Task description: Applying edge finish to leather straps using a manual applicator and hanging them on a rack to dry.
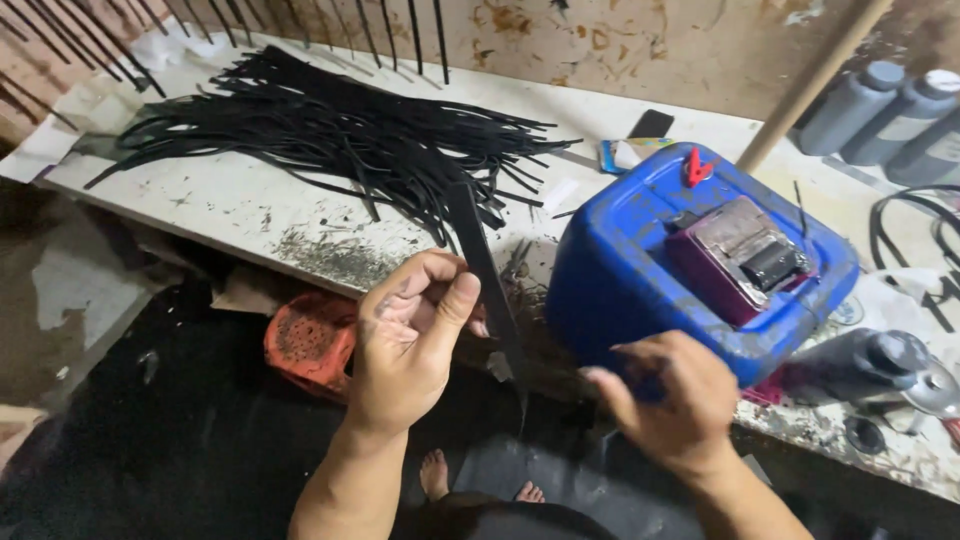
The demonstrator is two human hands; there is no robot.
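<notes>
My left hand [410,335] pinches a long black strip [480,255] between thumb and fingers, holding it up over the bench edge. The strip runs down toward my right hand [670,400], whose fingers are closed near the strip's lower end, on a small dark blue object that is mostly hidden. A large heap of similar black strips [330,130] lies spread on the white bench [230,205] behind my left hand.
A blue plastic jerrycan [620,270] lies on the bench by my right hand, a purple box [735,255] resting on it. Grey bottles [890,110] stand at the back right beside a wooden pole [810,85]. An orange stool [310,340] sits below the bench.
</notes>
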